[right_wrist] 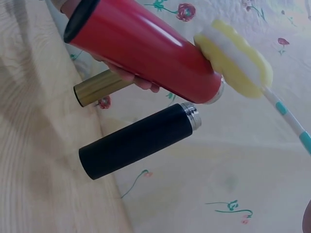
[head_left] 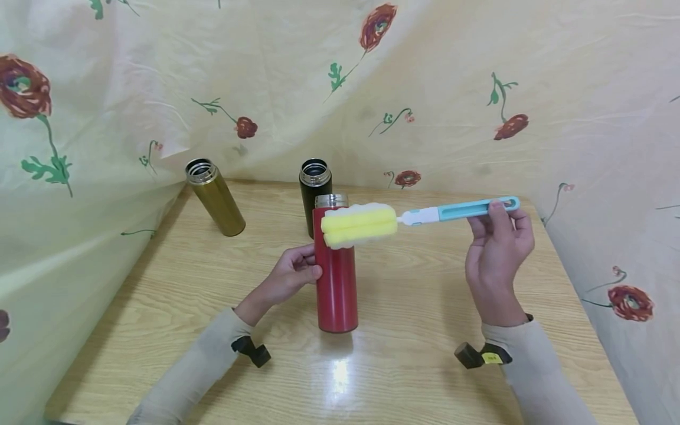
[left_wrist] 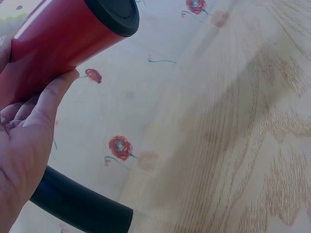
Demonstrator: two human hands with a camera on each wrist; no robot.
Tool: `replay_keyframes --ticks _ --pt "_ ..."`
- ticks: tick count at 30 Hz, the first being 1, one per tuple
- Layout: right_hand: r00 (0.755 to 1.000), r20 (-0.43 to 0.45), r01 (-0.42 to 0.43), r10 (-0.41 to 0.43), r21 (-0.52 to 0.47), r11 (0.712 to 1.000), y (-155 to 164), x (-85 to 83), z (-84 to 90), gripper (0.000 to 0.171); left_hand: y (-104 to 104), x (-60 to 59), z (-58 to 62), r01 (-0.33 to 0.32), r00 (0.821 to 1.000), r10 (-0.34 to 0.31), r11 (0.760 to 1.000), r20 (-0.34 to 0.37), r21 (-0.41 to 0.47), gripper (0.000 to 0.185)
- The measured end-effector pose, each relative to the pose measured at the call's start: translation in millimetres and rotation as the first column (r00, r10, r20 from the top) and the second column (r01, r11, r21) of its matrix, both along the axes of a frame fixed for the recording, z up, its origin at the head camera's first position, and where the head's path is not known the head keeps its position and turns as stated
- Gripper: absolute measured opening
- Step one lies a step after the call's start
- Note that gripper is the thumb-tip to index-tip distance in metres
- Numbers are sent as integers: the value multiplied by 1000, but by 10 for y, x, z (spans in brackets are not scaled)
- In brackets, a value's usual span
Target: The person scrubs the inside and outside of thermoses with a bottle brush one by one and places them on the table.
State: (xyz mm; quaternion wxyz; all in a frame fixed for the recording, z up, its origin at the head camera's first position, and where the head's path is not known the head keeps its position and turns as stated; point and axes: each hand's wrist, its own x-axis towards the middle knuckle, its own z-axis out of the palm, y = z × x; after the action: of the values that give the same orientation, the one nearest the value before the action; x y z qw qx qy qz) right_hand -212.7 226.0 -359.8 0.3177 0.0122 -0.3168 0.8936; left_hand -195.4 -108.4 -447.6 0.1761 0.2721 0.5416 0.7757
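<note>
A red flask [head_left: 336, 277] stands upright on the wooden table [head_left: 414, 307], its steel mouth uncapped. My left hand [head_left: 291, 275] grips its side at mid-height; the left wrist view shows my fingers [left_wrist: 46, 104] round the red flask [left_wrist: 68, 34]. My right hand [head_left: 498, 248] pinches the blue handle of a bottle brush [head_left: 419, 216], held level. Its yellow and white sponge head [head_left: 360, 225] hovers just at the flask's mouth, outside it. In the right wrist view the sponge head [right_wrist: 235, 58] sits beside the rim of the red flask [right_wrist: 146, 48].
A black flask [head_left: 314, 188] stands uncapped right behind the red one, and a gold flask [head_left: 214, 198] stands at the back left. Floral cloth [head_left: 478, 88] walls the table on three sides. The black flask [right_wrist: 136, 141] and gold flask [right_wrist: 97, 87] also show in the right wrist view.
</note>
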Motion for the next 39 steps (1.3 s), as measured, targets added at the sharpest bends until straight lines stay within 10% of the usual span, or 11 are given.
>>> replay_keyframes --ticks 39 --pt "999 12 -35 35 -39 999 -22 -30 81 22 81 -28 -2 -204 979 204 978 -1 -39 106"
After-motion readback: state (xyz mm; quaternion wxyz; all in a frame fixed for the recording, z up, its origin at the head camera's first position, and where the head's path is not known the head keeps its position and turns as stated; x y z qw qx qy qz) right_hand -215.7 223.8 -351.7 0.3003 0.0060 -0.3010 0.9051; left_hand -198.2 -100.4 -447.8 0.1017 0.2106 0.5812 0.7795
